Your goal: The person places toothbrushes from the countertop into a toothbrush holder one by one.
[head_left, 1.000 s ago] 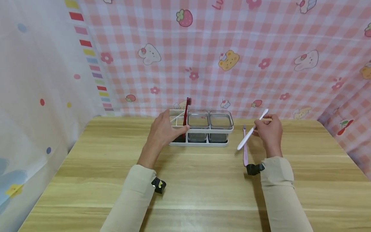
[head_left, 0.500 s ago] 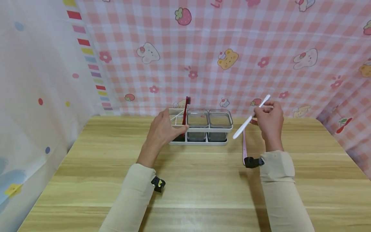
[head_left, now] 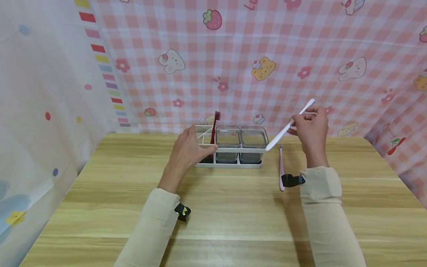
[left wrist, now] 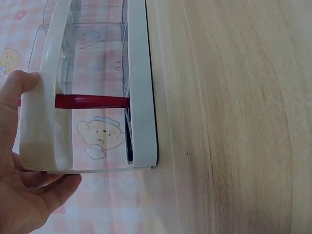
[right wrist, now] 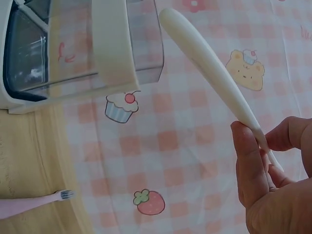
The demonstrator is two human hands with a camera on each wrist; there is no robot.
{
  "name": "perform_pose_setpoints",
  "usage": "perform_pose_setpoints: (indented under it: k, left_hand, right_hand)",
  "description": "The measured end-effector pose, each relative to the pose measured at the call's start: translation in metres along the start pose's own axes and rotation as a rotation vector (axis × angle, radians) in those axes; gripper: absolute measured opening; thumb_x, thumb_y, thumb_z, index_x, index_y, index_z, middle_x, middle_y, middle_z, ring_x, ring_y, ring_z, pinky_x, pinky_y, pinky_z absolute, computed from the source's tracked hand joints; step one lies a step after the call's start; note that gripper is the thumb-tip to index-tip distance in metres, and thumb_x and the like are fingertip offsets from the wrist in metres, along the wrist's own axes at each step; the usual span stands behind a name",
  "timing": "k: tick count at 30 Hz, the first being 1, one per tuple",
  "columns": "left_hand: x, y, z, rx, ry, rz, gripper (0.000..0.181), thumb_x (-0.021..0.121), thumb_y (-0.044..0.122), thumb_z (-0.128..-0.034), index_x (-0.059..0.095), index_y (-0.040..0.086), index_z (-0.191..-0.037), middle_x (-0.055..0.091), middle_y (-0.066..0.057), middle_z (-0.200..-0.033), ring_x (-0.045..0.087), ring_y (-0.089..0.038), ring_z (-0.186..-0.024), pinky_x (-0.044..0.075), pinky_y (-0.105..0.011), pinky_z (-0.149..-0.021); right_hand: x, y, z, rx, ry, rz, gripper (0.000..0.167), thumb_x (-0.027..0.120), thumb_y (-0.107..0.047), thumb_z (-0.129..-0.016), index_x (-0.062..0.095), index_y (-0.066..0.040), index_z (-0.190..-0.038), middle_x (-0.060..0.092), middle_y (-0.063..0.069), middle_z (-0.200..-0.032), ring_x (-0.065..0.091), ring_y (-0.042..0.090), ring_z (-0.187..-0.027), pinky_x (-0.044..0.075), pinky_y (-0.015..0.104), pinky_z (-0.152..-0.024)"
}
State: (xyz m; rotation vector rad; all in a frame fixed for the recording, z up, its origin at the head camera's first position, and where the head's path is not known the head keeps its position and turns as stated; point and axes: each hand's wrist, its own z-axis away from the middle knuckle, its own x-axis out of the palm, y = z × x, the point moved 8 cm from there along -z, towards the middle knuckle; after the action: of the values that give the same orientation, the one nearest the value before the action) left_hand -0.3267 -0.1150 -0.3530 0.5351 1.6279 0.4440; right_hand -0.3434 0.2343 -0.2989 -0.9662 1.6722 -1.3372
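My left hand grips the left end of a white toothbrush holder, thumb on its upper front rail and fingers around the end, as the left wrist view shows. A red toothbrush stands upright in the holder's left part, beside two clear cups set in the other places. Raised to the right of the holder, my right hand pinches a white toothbrush between thumb and fingers. That brush slants, its handle end low near the holder's right end. A pink toothbrush lies on the table below it.
The wooden table runs up to a pink checked cloth hanging right behind the holder. A white dotted curtain hangs at the left side.
My right hand has risen with the white toothbrush, and its lower handle end has come up and left toward the holder. My left hand keeps its grip on the holder.
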Motion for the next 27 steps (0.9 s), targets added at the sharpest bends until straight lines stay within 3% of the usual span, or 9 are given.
perform_pose_setpoints:
  k: [7, 16, 27]
  left_hand:
    - [0.002, 0.000, 0.000, -0.008, -0.006, 0.010, 0.110, 0.072, 0.064, -0.0797, 0.030, -0.005, -0.155, 0.041, -0.026, -0.152, 0.044, -0.041, -0.136, 0.039, -0.052, -0.110]
    - [0.001, -0.001, 0.000, -0.008, -0.010, 0.011, 0.110, 0.072, 0.063, -0.0801, 0.029, -0.006, -0.155, 0.040, -0.026, -0.153, 0.043, -0.040, -0.136, 0.039, -0.051, -0.111]
    - [0.001, -0.001, 0.002, -0.020, -0.006, 0.026, 0.111, 0.074, 0.062, -0.0800, 0.029, -0.004, -0.156, 0.039, -0.025, -0.154, 0.042, -0.040, -0.138, 0.038, -0.051, -0.112]
  right_hand:
    - [0.004, -0.010, 0.001, -0.021, 0.006, 0.027, 0.032, 0.056, -0.008, -0.097, 0.042, -0.008, -0.126, 0.055, 0.006, -0.101, 0.065, 0.011, -0.075, 0.059, 0.025, -0.065]
    - [0.015, -0.017, 0.003, -0.047, 0.032, -0.120, 0.028, 0.059, -0.002, -0.095, 0.041, -0.012, -0.114, 0.054, 0.005, -0.094, 0.064, 0.013, -0.068, 0.059, 0.026, -0.061]
    - [0.037, -0.028, 0.015, -0.138, 0.049, -0.176, 0.029, 0.057, 0.002, -0.091, 0.041, -0.009, -0.112, 0.052, 0.007, -0.090, 0.064, 0.012, -0.064, 0.059, 0.028, -0.058]
